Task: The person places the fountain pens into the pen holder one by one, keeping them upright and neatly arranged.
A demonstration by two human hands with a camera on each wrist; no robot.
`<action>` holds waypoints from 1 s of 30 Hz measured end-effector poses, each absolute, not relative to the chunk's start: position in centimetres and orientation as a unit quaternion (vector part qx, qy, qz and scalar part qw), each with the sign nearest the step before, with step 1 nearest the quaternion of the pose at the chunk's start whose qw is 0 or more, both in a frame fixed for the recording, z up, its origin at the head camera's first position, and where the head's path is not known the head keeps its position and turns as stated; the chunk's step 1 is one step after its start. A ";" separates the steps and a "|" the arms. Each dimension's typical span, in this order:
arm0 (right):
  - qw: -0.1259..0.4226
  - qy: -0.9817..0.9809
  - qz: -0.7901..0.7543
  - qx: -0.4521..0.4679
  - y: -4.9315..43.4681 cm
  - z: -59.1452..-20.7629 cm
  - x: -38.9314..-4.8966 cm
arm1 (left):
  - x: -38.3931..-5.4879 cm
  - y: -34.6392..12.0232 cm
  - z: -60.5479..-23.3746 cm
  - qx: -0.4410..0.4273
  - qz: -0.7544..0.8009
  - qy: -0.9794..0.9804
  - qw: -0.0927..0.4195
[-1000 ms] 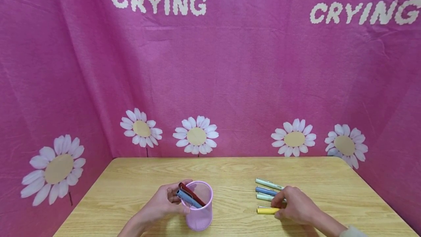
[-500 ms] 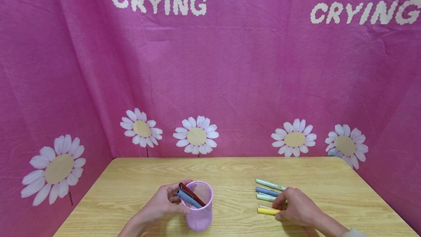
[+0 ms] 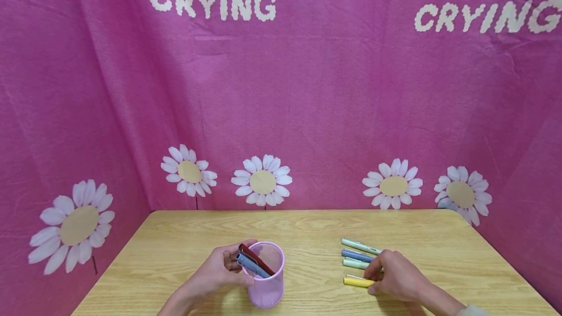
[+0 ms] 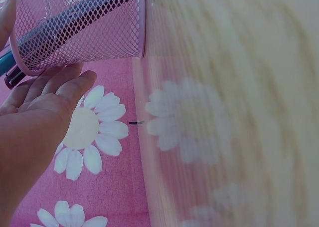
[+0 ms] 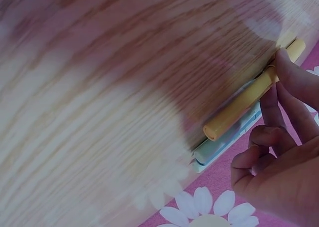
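On the left, in the head view, my left hand [image 3: 212,271] holds a pink mesh pen cup [image 3: 266,292] with thumb and fingers at opposite sides near its rim. A dark red pen [image 3: 259,259] and a blue-grey pen [image 3: 251,263] lean inside the cup. My right hand [image 3: 397,275] pinches a yellow pen [image 5: 237,110] between thumb and finger, low over the table. Beyond it lie two pale green pens, one farther back [image 3: 359,245] and one nearer [image 3: 353,263], with a blue pen [image 3: 354,255] between them; the hand hides some of their right ends.
Both hands work over a wooden table [image 3: 307,228]. A pink cloth [image 3: 325,111] with white daisies and lettering hangs behind the table and along its sides.
My right hand and the yellow pen have shifted very slightly to the right. The left hand and the pen cup look still.
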State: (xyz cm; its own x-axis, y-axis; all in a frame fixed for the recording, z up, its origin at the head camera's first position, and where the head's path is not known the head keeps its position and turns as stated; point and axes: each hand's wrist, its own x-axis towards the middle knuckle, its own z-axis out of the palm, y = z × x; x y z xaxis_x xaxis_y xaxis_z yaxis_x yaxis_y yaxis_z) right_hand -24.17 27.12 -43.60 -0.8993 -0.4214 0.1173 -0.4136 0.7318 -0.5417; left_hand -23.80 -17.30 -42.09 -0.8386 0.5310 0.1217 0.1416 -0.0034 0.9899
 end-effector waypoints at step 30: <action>0.008 0.920 -0.324 -0.221 27.4 -43.6 -23.7 | -23.7 -17.2 -42.0 0.242 0.670 0.684 0.153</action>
State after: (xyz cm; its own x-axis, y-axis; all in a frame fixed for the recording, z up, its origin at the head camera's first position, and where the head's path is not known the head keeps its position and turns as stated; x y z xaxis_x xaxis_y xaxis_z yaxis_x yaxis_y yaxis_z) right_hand -23.71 27.37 -43.64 -0.9023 -0.4116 0.1286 -0.4012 0.6920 -0.6002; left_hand -23.72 -17.20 -42.04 -0.8355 0.5373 0.1151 0.1262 -0.0163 0.9919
